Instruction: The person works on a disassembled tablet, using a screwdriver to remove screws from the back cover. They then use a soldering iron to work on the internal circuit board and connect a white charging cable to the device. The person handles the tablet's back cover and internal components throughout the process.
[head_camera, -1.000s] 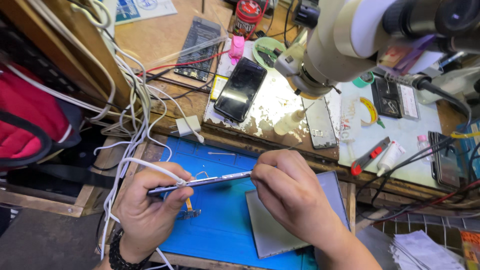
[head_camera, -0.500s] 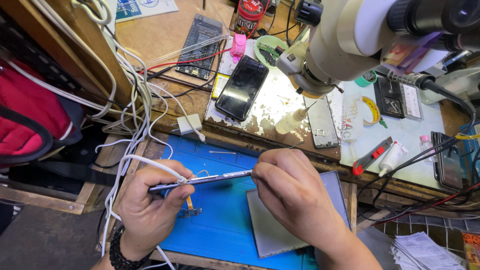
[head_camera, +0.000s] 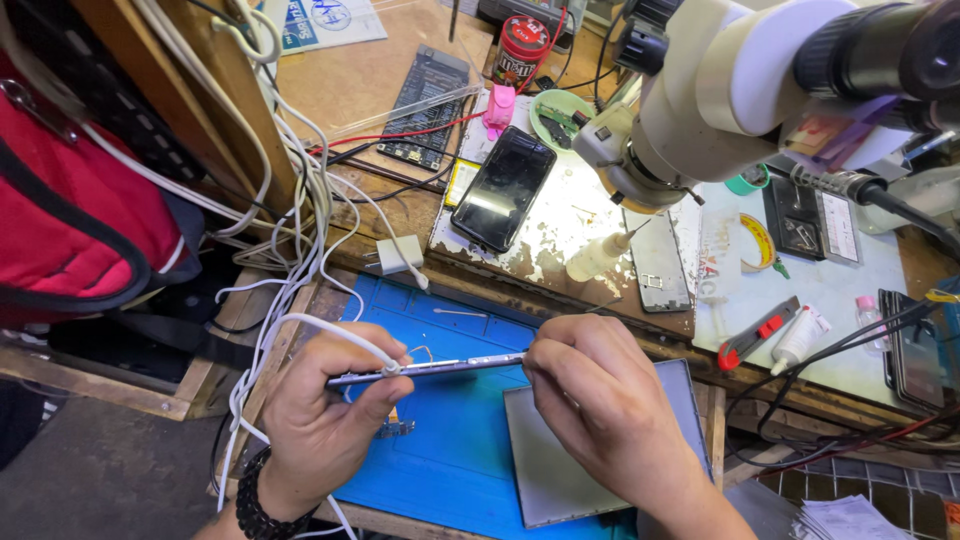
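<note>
Both hands are clamped on a phone (head_camera: 430, 367) held edge-on over the blue mat (head_camera: 450, 460): right hand (head_camera: 600, 410) pinches one end, left hand (head_camera: 320, 420) grips the other. Basically same as half a second back, barely shifted.

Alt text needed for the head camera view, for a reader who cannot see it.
Two bare hands, left hand and right hand, hold a thin silver phone frame edge-up over a blue rubber work mat. Behind it, a black smartphone lies on a worn white board under a white microscope, with white cables at the left.
</note>
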